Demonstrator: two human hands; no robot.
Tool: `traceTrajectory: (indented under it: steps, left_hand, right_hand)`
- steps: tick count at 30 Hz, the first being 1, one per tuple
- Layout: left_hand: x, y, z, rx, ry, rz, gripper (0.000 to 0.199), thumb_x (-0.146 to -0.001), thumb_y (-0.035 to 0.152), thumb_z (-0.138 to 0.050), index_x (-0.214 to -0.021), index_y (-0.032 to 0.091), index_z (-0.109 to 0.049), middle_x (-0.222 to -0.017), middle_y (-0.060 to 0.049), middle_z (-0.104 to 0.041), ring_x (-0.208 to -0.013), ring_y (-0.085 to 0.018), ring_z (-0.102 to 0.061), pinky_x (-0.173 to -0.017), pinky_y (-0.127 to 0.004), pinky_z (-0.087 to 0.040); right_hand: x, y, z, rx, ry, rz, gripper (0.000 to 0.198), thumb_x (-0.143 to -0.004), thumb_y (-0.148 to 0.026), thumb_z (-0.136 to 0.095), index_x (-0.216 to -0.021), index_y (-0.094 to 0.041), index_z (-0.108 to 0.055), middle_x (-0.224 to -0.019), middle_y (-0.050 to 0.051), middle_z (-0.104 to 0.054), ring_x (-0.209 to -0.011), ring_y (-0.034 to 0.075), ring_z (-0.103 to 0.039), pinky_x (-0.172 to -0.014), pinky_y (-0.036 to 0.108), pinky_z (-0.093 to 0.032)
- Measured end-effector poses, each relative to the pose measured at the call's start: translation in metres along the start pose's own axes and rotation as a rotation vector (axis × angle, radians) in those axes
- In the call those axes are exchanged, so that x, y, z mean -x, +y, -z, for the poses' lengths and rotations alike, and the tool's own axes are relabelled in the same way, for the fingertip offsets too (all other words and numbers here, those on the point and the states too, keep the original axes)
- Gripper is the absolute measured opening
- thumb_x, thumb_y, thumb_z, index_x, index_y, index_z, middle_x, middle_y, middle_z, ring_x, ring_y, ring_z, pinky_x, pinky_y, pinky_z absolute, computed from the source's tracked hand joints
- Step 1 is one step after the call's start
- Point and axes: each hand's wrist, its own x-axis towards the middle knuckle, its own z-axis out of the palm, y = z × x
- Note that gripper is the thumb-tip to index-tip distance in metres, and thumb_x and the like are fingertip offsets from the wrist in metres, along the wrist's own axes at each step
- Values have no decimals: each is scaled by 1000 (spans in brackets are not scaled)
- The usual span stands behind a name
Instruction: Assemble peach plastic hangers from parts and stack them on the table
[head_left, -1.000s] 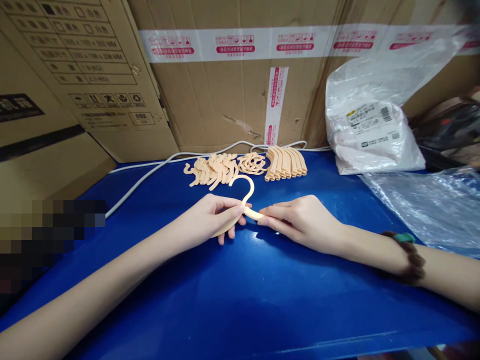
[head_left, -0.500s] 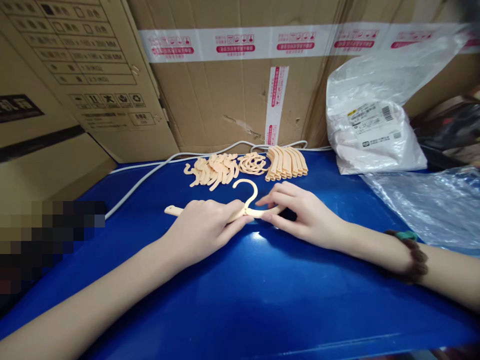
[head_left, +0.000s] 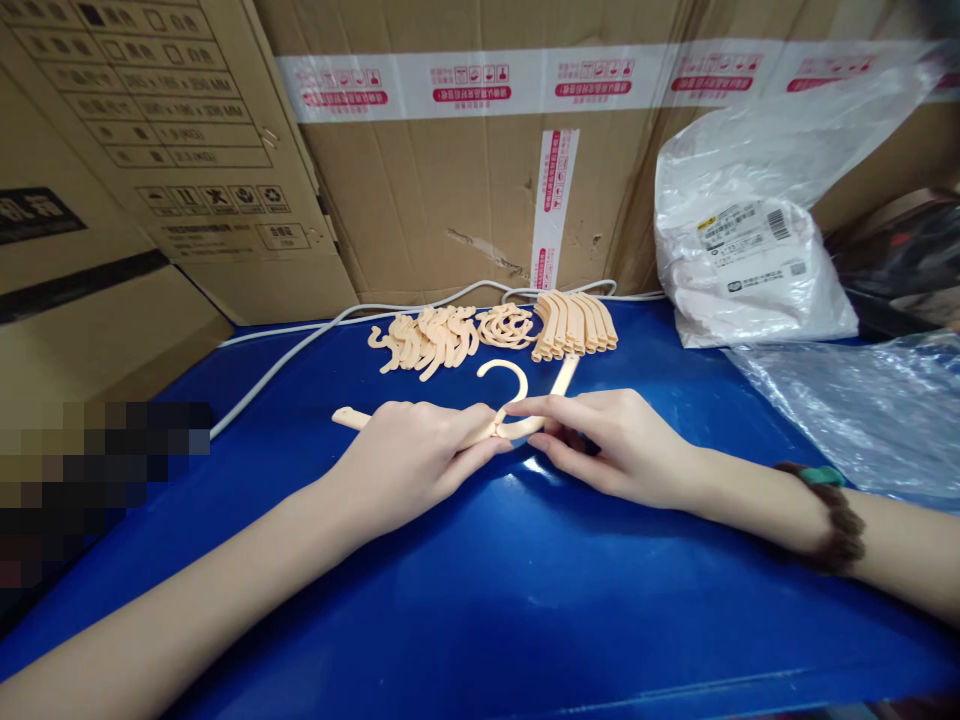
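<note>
A cream plastic folding clothes hanger (head_left: 516,378) lies across both my hands, low over the blue table, with its hook curving up towards the boxes. My left hand (head_left: 420,450) is closed around the left arm, whose end sticks out past my knuckles. My right hand (head_left: 607,440) pinches the right arm near the central joint, the index finger reaching to the hook's base. That right arm angles up and away behind my fingers. The joint is partly covered by my fingertips.
Behind the hanger lie loose hooks (head_left: 427,340), a small heap of rings (head_left: 506,326) and a row of curved hanger arms (head_left: 574,325). A white cable (head_left: 285,375) runs along the back. Cardboard boxes (head_left: 450,200) wall the far side. Plastic bags (head_left: 750,270) sit at the right.
The hanger's right arm has swung up and away from me, its end now showing near the row of arms. My right index finger has moved left to the hook's base.
</note>
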Motion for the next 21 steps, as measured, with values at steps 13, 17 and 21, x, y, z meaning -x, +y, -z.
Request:
traceTrajectory:
  steps: [13,17,21]
  left_hand:
    - [1,-1,-4,47,48,-120,30,-99,39,-42,-85,20,-60,-74,1,-68,-59,-15,-63,-53,-24,-32]
    - [0,-2,-5,40,57,-133,31,-100,39,-41,-83,19,-58,-73,1,-67,-60,-15,-63,-53,-24,-31]
    - [1,-2,-5,29,54,-134,32,-100,39,-40,-82,19,-58,-73,1,-67,-59,-13,-62,-53,-23,-31]
  right_hand:
    - [-2,2,-1,-31,-13,-21,31,-96,-23,-48,-123,-13,-59,-103,8,-73,-90,16,-69,-76,26,-51]
    - [-3,3,-1,-18,-16,6,31,-97,-23,-46,-125,-14,-59,-106,7,-73,-90,16,-68,-75,26,-51]
    - [-4,2,-1,15,-4,-4,28,-98,-25,-46,-120,-16,-61,-105,7,-72,-91,17,-65,-78,29,-49]
